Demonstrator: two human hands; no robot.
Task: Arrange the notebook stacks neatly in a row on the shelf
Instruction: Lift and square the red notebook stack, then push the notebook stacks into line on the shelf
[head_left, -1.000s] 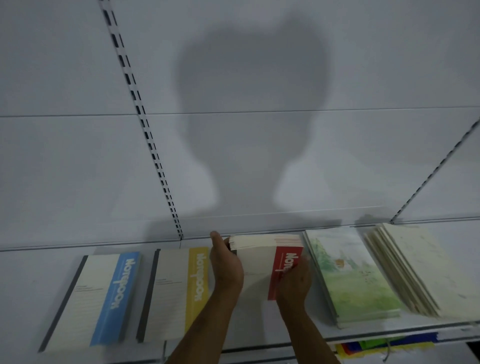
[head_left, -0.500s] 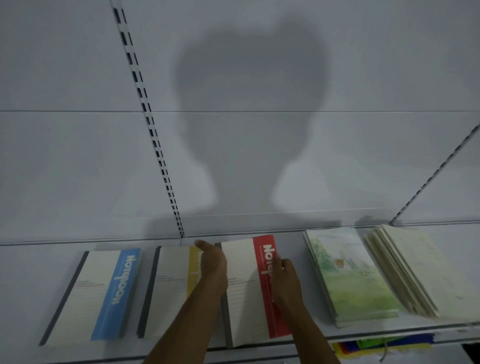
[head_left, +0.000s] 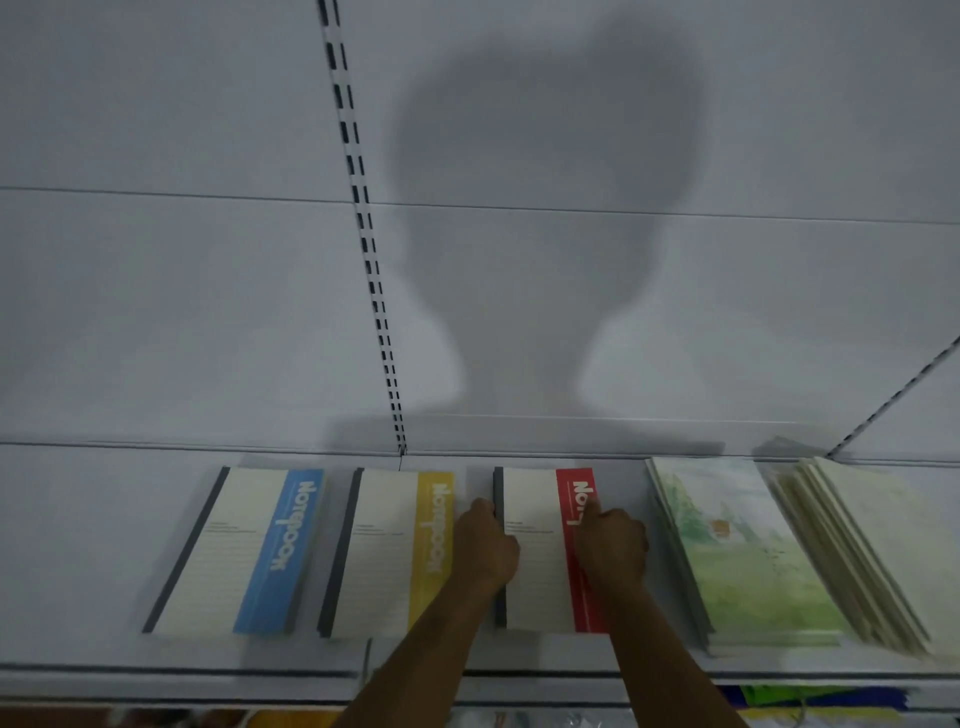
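Several notebook stacks lie flat in a row on the white shelf (head_left: 93, 530). From the left: a blue-striped stack (head_left: 244, 551), a yellow-striped stack (head_left: 389, 551), a red-striped stack (head_left: 540, 551), a green watercolour-cover stack (head_left: 743, 556) and a fanned-out pale stack (head_left: 872, 551). My left hand (head_left: 485, 543) grips the dark spine edge of the red-striped stack. My right hand (head_left: 613, 545) rests curled on its red stripe side, covering part of the lettering. The red-striped stack lies straight, parallel to the yellow one.
The shelf's back panel (head_left: 208, 312) rises behind the stacks with a slotted upright (head_left: 363, 234). The shelf's front lip (head_left: 182, 675) runs below the stacks. Coloured items (head_left: 810, 701) show on a lower level at the bottom right.
The red-striped stack was held up off the shelf on its edge; both hands laid it flat and squared it beside the yellow stack.
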